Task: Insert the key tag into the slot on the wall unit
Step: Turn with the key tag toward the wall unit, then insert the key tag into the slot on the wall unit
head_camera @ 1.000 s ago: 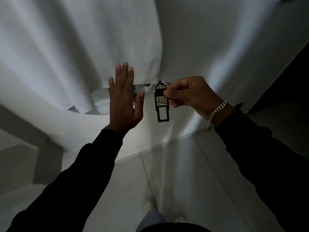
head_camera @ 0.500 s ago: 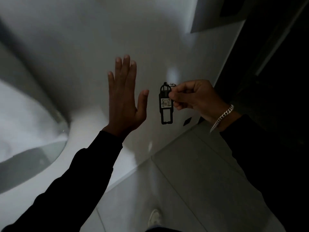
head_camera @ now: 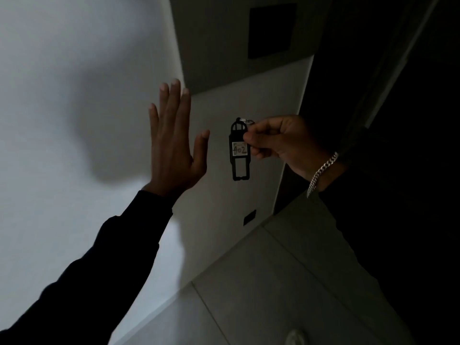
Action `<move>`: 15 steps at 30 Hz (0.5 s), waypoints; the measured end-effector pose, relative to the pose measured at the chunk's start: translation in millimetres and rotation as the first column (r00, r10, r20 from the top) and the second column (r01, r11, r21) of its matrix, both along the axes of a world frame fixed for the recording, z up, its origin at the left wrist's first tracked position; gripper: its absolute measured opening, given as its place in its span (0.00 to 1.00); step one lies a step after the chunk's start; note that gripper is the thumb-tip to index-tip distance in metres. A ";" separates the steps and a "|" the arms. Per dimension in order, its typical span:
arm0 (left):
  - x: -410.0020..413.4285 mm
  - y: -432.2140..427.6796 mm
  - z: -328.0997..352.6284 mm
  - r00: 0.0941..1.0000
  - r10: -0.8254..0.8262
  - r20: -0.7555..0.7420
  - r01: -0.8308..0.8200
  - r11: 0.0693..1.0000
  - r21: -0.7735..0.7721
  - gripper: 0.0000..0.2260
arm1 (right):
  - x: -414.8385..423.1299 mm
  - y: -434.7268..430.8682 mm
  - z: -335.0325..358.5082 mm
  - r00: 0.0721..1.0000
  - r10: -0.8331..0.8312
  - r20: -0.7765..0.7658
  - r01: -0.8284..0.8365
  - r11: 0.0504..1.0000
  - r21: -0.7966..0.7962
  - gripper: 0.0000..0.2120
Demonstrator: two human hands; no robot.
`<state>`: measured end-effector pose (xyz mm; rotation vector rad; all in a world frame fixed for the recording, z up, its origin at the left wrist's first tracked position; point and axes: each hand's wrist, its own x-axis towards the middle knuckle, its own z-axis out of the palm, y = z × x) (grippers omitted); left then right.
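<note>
My right hand [head_camera: 281,140] pinches the top of a black plastic key tag [head_camera: 239,151] with a white label reading 402 and a metal ring at its upper end. The tag hangs upright in front of a white wall. My left hand [head_camera: 175,145] is raised flat to the tag's left, fingers together and thumb apart, holding nothing. Above, a dark square panel [head_camera: 272,29] sits on a grey wall section; whether it has a slot I cannot tell.
A small dark rectangular outlet [head_camera: 249,217] sits low on the white wall [head_camera: 49,120]. Dark doorway [head_camera: 398,70] to the right. Grey tiled floor [head_camera: 273,282] below, with a shoe tip [head_camera: 296,338] at the bottom edge. The room is dim.
The view has swung right and upward: the curved white fixture at left has left the picture and the dark panel and doorway have come in. Both hands keep their pose.
</note>
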<state>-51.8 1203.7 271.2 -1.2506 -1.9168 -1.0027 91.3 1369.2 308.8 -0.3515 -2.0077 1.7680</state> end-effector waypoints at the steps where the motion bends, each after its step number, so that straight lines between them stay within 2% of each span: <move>1: 1.1 18.0 3.8 1.000 0.019 0.008 -0.019 1.000 0.017 0.28 | -0.6 17.4 2.2 1.000 0.008 0.001 -0.008 1.000 0.011 0.04; 9: -9.8 145.9 46.0 0.991 0.129 -0.025 -0.127 0.989 0.071 0.28 | -25.0 159.5 44.9 0.996 0.082 -0.024 -0.080 0.996 0.047 0.04; 15: -50.2 211.0 67.0 0.964 0.207 -0.165 -0.191 0.975 0.111 0.29 | -69.3 237.0 61.5 0.989 0.107 -0.100 -0.098 0.991 0.087 0.03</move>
